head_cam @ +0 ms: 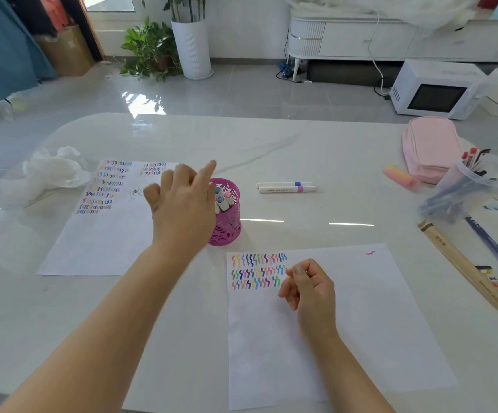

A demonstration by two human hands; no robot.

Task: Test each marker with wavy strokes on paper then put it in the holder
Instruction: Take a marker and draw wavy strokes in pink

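Note:
A pink perforated holder [227,222] stands at the table's middle with several capped markers in it. My left hand [182,201] hovers just left of and above the holder, fingers spread and holding nothing. Two white markers [286,187] lie side by side to the right of the holder. A white paper sheet [346,317] lies in front of me with three rows of coloured wavy strokes at its top left. My right hand [310,286] rests on that sheet beside the strokes, fingers loosely curled, with nothing visible in them.
A second sheet [105,234] covered in colour strokes lies at the left, with crumpled clear plastic [48,174] beyond it. At the right are a pink pencil case [429,147], a pink eraser [401,177], a clear cup of pens [468,186] and a wooden ruler [465,269].

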